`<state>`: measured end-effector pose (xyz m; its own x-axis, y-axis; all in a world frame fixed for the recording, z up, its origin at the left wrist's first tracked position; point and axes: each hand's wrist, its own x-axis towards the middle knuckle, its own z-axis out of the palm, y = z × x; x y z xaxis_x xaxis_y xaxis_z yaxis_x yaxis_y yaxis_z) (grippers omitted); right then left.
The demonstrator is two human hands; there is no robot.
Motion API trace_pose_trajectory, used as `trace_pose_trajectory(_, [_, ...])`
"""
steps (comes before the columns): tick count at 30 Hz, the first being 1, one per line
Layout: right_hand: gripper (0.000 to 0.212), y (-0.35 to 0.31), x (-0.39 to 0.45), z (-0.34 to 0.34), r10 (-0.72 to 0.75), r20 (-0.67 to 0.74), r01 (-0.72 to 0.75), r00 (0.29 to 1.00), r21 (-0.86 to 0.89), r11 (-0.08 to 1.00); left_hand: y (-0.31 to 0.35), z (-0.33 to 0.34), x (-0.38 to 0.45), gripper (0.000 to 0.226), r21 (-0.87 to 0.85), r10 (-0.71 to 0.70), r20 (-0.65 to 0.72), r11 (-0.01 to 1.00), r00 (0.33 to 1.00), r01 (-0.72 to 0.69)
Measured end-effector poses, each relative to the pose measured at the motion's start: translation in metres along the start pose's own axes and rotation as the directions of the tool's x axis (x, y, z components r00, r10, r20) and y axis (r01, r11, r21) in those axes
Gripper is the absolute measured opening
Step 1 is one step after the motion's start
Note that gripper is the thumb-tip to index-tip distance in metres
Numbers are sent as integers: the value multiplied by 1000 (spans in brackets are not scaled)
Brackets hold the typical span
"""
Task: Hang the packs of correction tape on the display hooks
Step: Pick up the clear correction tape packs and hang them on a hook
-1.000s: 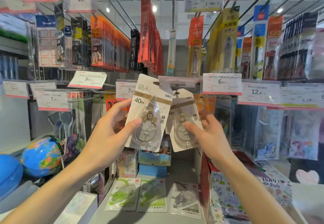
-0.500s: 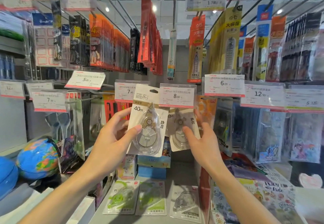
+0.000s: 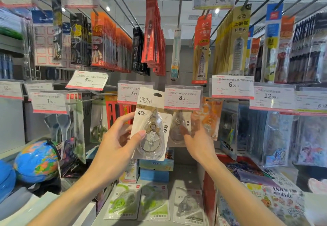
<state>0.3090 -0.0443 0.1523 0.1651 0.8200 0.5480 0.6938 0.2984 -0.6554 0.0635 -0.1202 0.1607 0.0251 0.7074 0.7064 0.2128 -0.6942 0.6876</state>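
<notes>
My left hand [image 3: 116,142] grips a white correction tape pack [image 3: 152,123] marked 40m, thumb on its clear blister, held upright in front of the display. A second identical pack [image 3: 178,126] hangs behind the 8.00 price tag [image 3: 183,97], its top hidden by the tag, so the hook itself is out of sight. My right hand [image 3: 198,141] touches this hanging pack's lower right edge with the fingertips, fingers apart. Three more tape packs [image 3: 154,202] lie flat on the grey shelf below.
Rows of hooks carry pen packs above, each with a price tag such as the 7.90 tag [image 3: 131,92] and the 6.00 tag [image 3: 232,86]. An orange tape pack [image 3: 208,118] hangs right of my hand. A globe [image 3: 36,161] sits at the left. Small boxes [image 3: 155,169] stand under the packs.
The price tag has dropped back down over the second pack, which now hangs under it. My right hand has loosened from gripping it to a fingertip touch. My left hand holds its pack steady.
</notes>
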Motion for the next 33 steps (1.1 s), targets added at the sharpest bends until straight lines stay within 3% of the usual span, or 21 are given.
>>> trace_pose_trajectory(4, [35,3,-9,-23,-17,21,18,1000,-17,1000,-4,4,-5,41,-42,-47,15,998,999,47])
trace_pose_trajectory(8, [12,8,-37,-42,-46,71,28,996,237,971,-3,17,-9,38,-77,-85,54,993,995,89])
trace_pose_trajectory(11, [16,3,-61,-50,-104,177,13,979,453,892,-1,32,-11,37,-131,-117,90,983,989,128])
trace_pose_trajectory(14, [38,0,-73,-53,-107,200,-12,974,520,854,4,48,-14,36,-161,-135,115,975,984,152])
trace_pose_trajectory(18, [38,-1,-79,-53,-89,240,-82,967,620,780,10,62,-18,34,-154,-136,143,975,980,158])
trace_pose_trajectory(21, [39,4,-82,-58,-68,240,-109,968,653,749,9,62,-16,32,25,-72,152,997,986,69])
trace_pose_trajectory(23, [39,10,-83,-66,-53,221,-105,974,645,757,12,56,-8,31,193,61,136,977,989,-87])
trace_pose_trajectory(26, [39,17,-82,-81,-43,173,-80,984,645,760,23,44,18,41,463,367,119,801,923,-378])
trace_pose_trajectory(28, [41,19,-80,-90,-58,146,-53,988,655,754,35,38,38,48,579,502,137,659,854,-480])
trace_pose_trajectory(30, [46,19,-80,-97,-76,120,-24,990,668,744,45,35,54,54,652,578,198,525,791,-547])
trace_pose_trajectory(33, [48,20,-81,-103,-110,109,9,988,669,743,54,33,69,56,704,579,290,410,762,-580])
